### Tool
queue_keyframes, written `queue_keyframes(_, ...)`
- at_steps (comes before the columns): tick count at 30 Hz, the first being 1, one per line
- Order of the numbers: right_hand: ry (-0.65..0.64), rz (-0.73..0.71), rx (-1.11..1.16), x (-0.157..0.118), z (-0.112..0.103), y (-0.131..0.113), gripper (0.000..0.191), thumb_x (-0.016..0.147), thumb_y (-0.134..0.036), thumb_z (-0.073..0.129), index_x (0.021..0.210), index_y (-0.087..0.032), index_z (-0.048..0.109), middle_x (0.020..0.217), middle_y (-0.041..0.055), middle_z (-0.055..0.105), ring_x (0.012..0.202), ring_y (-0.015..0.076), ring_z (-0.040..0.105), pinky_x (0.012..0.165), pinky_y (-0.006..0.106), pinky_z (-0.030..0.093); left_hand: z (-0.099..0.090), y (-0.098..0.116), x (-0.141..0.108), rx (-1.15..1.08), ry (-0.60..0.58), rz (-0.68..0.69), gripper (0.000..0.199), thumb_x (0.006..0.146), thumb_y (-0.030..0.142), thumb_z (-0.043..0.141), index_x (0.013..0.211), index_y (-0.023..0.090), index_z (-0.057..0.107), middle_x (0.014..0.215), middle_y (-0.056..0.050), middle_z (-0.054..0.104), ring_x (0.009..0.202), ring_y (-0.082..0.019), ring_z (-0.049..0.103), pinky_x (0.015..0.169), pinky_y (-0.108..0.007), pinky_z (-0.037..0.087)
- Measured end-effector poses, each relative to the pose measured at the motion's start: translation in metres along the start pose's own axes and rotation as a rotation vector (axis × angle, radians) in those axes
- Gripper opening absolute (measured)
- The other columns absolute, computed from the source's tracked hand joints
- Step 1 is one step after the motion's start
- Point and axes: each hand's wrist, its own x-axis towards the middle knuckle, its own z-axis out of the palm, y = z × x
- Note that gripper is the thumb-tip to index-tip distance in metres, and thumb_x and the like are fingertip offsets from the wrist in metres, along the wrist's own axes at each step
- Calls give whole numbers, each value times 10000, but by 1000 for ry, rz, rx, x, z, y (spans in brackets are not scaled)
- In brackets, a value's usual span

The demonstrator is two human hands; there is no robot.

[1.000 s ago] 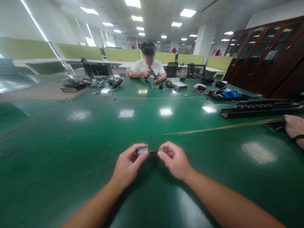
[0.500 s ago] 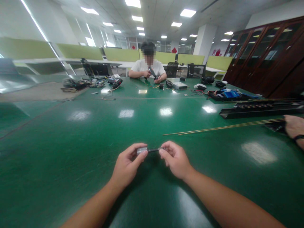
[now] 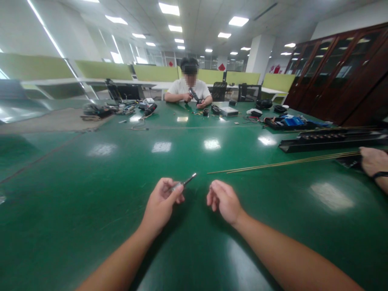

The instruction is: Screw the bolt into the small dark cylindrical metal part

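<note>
A small screwdriver [image 3: 190, 178] with a clear, silvery handle and a dark shaft is held in my left hand [image 3: 162, 204]. Thumb and fingers close round its handle, and the bright tip points up and to the right. Across a short gap, my right hand [image 3: 226, 202] is closed, its thumb and fingertips pressed together above the green table [image 3: 194, 250]. Whatever may lie in that pinch is too small or hidden to make out. The screwdriver's tip is apart from my right hand.
Thin brass-coloured rods [image 3: 273, 165] and a black channel [image 3: 318, 145] lie at the right, beside another person's hand [image 3: 372, 161]. Across the table, a person [image 3: 189, 91] holds a dark tool. Cables, a blue-topped pile [image 3: 294, 120] and electronic parts [image 3: 127, 108] lie along the far side.
My right hand has come off the screwdriver's end and sits slightly to the right. In my left hand the screwdriver has tilted, its tip now bare and pointing up.
</note>
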Motion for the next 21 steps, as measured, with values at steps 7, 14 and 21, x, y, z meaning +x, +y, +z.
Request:
queue_keyframes(7,-16,0,-5,1,1,0,426,929,-581,476,779,-183,503,544,-25,580,384,82,451,380,196,304,-2,-3,8,-172,173,-105,389,768,440,771,810,137,531,930,-66,679,830,-132,630,663,-182,473)
queue_keyframes(14,-66,-2,-50,2,1,1,449,936,-609,438,789,-188,496,538,-31,579,376,82,450,383,197,301,2,3,9,-353,318,-142,383,865,292,679,1186,189,496,939,-50,677,803,-156,689,759,-276,558)
queue_keyframes(21,-79,-2,-46,3,1,0,457,936,-619,424,796,-190,492,534,-39,568,382,83,453,387,195,304,-22,34,-9,-107,293,-91,535,779,316,775,1250,210,545,1091,-63,701,1042,-165,666,855,-216,534)
